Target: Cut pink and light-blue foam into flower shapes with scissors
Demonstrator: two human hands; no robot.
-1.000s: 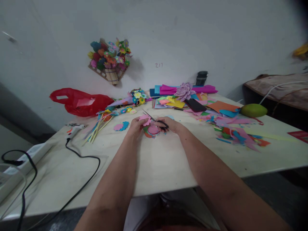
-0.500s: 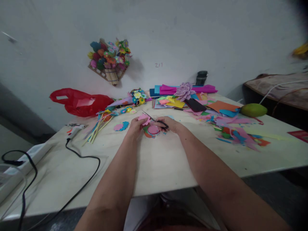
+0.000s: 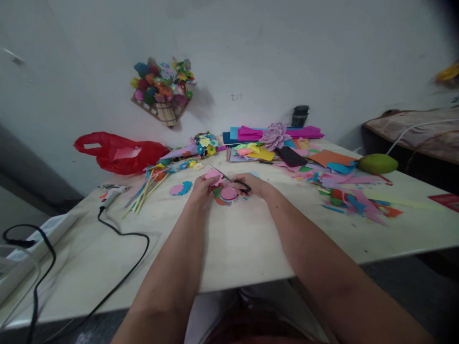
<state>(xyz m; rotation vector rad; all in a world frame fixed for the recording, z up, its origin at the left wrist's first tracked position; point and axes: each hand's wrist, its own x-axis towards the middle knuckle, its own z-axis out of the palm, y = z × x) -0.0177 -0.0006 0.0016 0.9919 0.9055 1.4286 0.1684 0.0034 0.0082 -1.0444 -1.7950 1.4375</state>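
Observation:
Near the middle of the table, my left hand [image 3: 202, 186] pinches a pink scallop-edged craft piece [image 3: 213, 177]. My right hand [image 3: 251, 184] is closed round the black handles of a pair of scissors [image 3: 242, 185], whose blades point up and left along the pink piece's edge. Just below the hands lies a round pink disc [image 3: 228, 193] with green and orange scraps under it and tiny bits around. To the left of my left hand rest pink and blue scalloped cut-outs [image 3: 180, 188], partly overlapping.
A glue gun [image 3: 112, 196] with a black cord lies left, beside a white power strip [image 3: 43, 239]. A red plastic bag [image 3: 125, 152] stands behind. Coloured scraps [image 3: 358, 200], a dark phone [image 3: 291, 156] and a green mango-like fruit [image 3: 378, 163] are on the right.
The pink piece has shifted and tilted very slightly to the left in my left hand. Both arms and the scissors stay almost in the same place.

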